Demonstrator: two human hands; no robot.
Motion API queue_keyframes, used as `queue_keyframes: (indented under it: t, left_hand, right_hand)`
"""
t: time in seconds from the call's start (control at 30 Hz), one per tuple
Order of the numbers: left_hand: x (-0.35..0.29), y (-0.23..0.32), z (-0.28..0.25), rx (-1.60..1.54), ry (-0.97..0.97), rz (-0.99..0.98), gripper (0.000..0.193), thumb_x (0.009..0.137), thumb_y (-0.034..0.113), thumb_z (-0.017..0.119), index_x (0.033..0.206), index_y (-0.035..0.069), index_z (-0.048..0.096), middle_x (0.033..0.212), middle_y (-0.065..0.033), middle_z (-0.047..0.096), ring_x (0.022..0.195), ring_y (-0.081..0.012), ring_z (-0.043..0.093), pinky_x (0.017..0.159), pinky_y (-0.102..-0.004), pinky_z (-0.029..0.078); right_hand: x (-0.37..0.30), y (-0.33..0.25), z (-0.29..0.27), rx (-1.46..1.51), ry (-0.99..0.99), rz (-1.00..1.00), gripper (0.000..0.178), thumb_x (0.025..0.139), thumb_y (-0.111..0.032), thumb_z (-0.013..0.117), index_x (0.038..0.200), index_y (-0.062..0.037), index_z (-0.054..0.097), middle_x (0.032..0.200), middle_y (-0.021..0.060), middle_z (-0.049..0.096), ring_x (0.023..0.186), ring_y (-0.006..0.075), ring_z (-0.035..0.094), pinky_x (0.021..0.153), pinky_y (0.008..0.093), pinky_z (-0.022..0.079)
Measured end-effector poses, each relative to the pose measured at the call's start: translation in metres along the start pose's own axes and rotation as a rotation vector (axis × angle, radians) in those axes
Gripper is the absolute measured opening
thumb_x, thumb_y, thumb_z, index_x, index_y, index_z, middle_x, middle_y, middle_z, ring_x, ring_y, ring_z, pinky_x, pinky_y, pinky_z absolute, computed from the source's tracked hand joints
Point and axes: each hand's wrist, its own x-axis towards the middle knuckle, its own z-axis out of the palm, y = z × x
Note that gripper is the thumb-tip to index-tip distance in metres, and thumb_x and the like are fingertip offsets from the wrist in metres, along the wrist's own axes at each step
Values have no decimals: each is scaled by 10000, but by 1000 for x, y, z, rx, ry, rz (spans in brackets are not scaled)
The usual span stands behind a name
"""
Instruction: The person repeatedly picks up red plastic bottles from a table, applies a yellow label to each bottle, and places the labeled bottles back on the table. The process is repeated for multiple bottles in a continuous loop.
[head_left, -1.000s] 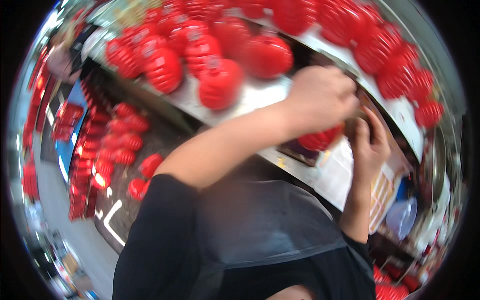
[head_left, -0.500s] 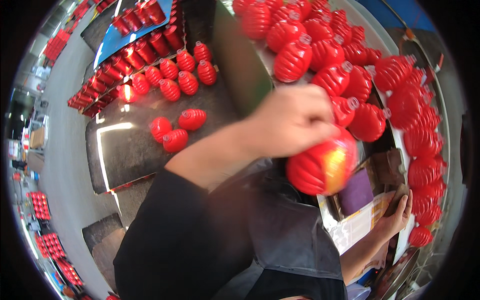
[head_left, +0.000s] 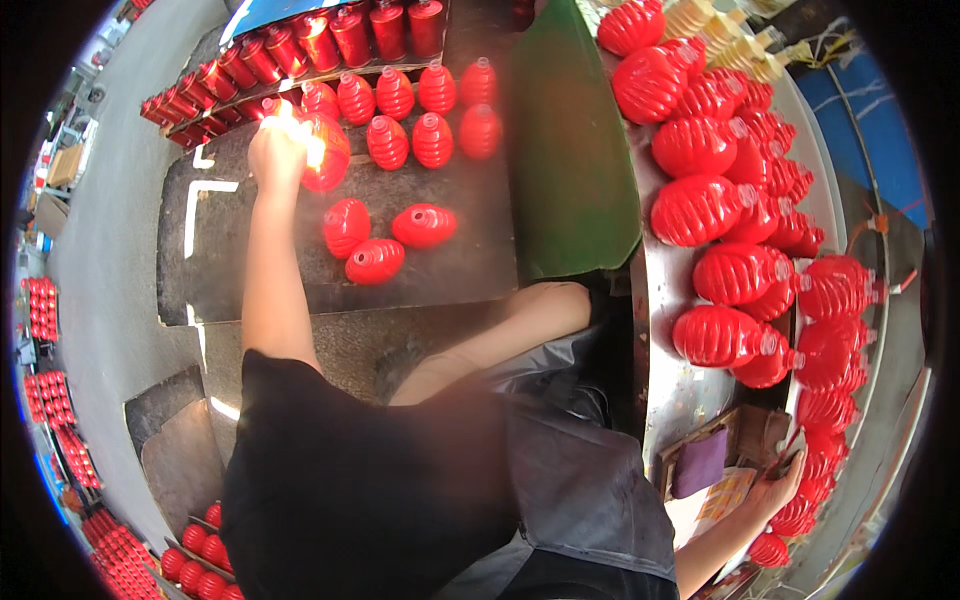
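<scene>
My left hand [head_left: 278,152] is stretched far out over a dark board [head_left: 240,265] on the left. Its fingers are closed at the top of a red ribbed bottle [head_left: 326,160], partly lost in bright glare. That bottle stands beside rows of similar red bottles [head_left: 433,140] with clear necks. Nearer to me, three red bottles [head_left: 376,262] lie tipped over on the board. At the lower right my right hand [head_left: 780,487] is curled round something small that I cannot make out. Close to it are a wooden box [head_left: 750,430] and a purple cloth [head_left: 700,463].
Many red ribbed bottles [head_left: 698,210] lie along the bench on my right, with cream-coloured ones [head_left: 735,45] at its far end. A green panel [head_left: 575,170] stands between board and bench. Dark red cylinders [head_left: 350,38] line the board's far side. My bent leg [head_left: 500,335] is below.
My left hand has swung from the bench over to the board, carrying the red bottle. My view has turned with it. My right hand stays near the wooden box.
</scene>
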Motion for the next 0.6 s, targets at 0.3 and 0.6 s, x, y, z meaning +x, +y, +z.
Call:
queue_keyframes:
  t: [0.3,0.6]
  left_hand:
    - [2,-53,148,-20,-135,-134,241,893,278,741,881,42,783,922,-177,744,943,-372,720,875,-475,561]
    - [-5,-80,222,-10,-277,-285,319,925,357,719,1046,70,792,1039,-206,753,982,-408,723,885,-528,561]
  right_hand:
    - [45,5,-66,32,90,240,388,1013,-283,718,1338,-73,683,1145,49,755,855,120,702,645,216,576]
    - [-16,-31,-67,136,-252,387,563,977,-171,706,1491,-23,530,1511,135,582,1372,263,580,1208,491,448]
